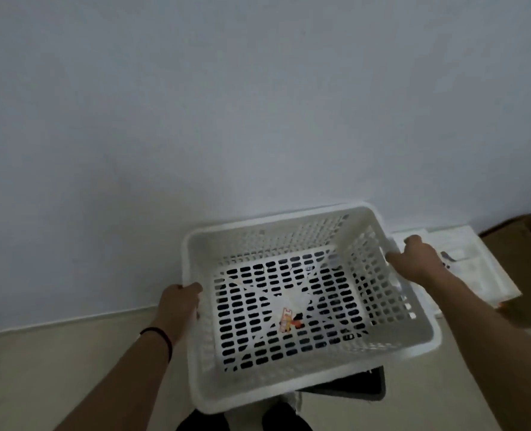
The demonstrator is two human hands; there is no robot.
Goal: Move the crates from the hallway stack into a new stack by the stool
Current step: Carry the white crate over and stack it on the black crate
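I hold a white perforated plastic crate [410, 343] out in front of me, its open top facing up. My left hand [178, 303] grips the crate's left rim, a dark band on that wrist. Over the right rim curl the fingers of my right hand [413, 256]. A small red and orange sticker [287, 320] shows on the crate's slotted floor. Beneath the crate's near right corner a dark grey object [363, 387] shows; I cannot tell what it is. No stack of crates is in view.
A pale wall [226, 119] fills the upper view, meeting a beige floor [56, 368] at a light skirting. White flat packaging [472, 259] lies on the floor to the right, next to a brown cardboard box [528, 244]. My dark-clad legs show at the bottom edge.
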